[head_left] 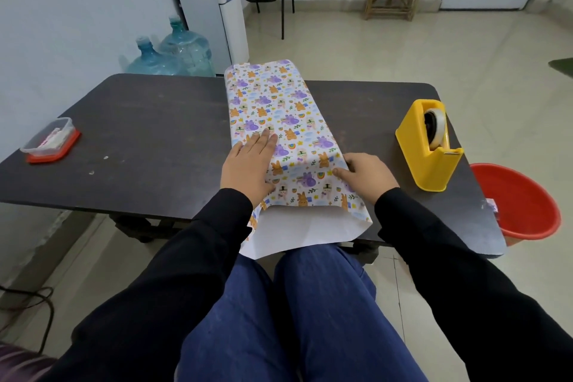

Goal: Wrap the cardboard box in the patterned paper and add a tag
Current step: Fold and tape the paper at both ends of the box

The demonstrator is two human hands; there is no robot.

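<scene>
The patterned paper [279, 108] lies wrapped into a long tube across the middle of the dark table [148, 139], its white inside showing at the open near end that hangs over the table's front edge. The cardboard box is hidden under the paper. My left hand [249, 164] lies flat on top of the paper, fingers straight, pressing it down. My right hand [364, 175] holds the paper's right side near the front, fingers bent against the fold with the thumb on top. A clear plastic container [49, 136] on a red lid holds small white and pink pieces at the table's left.
A yellow tape dispenser [429, 146] with a roll stands on the table's right side. A red bucket [521, 201] sits on the floor beyond the right edge. Two water bottles [173, 54] and a dispenser [214, 3] stand behind the table.
</scene>
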